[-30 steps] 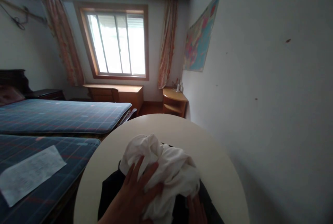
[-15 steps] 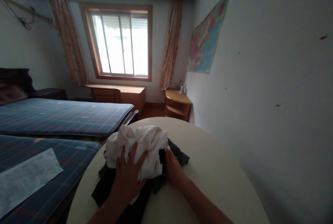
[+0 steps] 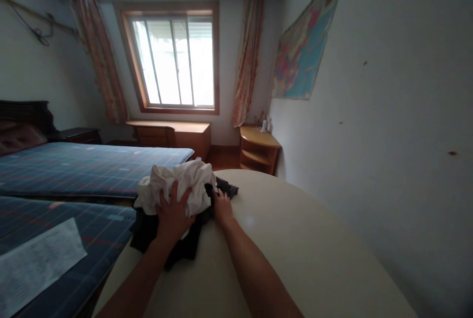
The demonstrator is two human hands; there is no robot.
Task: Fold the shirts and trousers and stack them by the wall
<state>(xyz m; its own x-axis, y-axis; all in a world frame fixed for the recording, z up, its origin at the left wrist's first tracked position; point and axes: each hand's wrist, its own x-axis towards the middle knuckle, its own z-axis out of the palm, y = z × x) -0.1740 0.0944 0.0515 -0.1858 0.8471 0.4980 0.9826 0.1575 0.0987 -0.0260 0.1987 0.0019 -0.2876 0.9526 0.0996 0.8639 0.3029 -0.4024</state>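
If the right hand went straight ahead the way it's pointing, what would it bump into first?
Probably the dark cloth on the table, just beyond the fingertips of the right hand. They may already touch it; the depth is hard to judge.

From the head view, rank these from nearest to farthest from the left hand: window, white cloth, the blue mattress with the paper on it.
1. White cloth: directly under the left hand, touching it.
2. Blue mattress with the paper: left of the table.
3. Window: in the far wall.
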